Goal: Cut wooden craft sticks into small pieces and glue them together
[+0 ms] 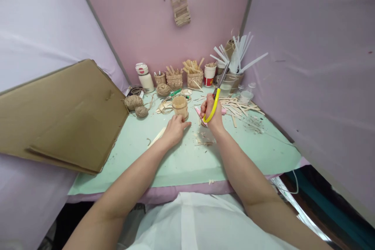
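Note:
My right hand (211, 113) is wrapped round a pair of scissors with yellow handles (217, 103); the blades point up and away from me. Just in front of my left hand (175, 128) stands a small round holder of pale wood (179, 110). That hand rests low on the table with its fingers stretched out, some of them at the foot of the holder; whether they press on it I cannot tell. A flat pale strip (157, 136) lies partly beside my left wrist. Under and beside my right hand lies something pink (197, 111), partly hidden.
Balls of twine (134, 102) lie at the left, near a large cardboard sheet (64, 113). Along the back stand a white bottle (145, 78), stick-filled baskets (195, 79) and a paper cup (209, 76). Loose wooden sticks (238, 105) cover the right; scraps (205, 140) lie in front.

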The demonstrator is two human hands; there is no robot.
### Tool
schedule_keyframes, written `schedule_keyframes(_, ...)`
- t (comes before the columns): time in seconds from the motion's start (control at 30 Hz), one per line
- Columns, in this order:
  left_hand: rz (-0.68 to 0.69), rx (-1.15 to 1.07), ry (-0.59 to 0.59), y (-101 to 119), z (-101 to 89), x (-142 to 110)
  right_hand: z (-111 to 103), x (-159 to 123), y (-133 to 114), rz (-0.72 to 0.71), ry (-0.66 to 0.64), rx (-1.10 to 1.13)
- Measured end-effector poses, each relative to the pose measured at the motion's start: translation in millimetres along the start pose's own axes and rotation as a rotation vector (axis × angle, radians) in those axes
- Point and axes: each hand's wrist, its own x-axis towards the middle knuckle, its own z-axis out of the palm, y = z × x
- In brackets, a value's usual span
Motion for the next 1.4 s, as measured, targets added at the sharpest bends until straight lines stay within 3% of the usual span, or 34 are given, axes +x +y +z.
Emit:
schedule_keyframes(0.23, -0.034, 0.018, -0.010, -3.7, -0.9, -0.2, -1.0, -4.5, -0.4, 0.014, -0.031, -0.049)
schedule_keyframes(0.5, -0.086, -0.144, 0.085, -38.5, 1.4, -0.2, 0.8, -3.9, 5.4, 0.039, -0.044, -0.039)
schedule_keyframes(0.73, -0.202, -0.198, 0.205, -53.9, -12.3, -2.3, -2.9, -3.7, 9.8, 0.033, -0.106, -0.022)
schedule_keyframes(0.87, -0.208, -0.214, 0.136, -55.3, -22.0, -8.2, -2.3, -4.0, 12.0, 0.022, -0.109, -0.033)
schedule_keyframes(1.07, -0.145, -0.202, -0.113, -40.8, -26.2, -12.1, -0.2, -5.8, 12.0, 0.030, -0.125, -0.067)
schedule_keyframes(1.27, -0.178, -0.096, -0.118, -25.8, -22.2, -15.4, 0.4, -7.8, 10.1, 0.051, -0.127, -0.075)
schedule_keyframes(1.4, -0.124, -0.104, -0.145, -18.9, -20.6, -18.9, -0.1, -8.3, 9.0, 0.048, -0.137, -0.088)
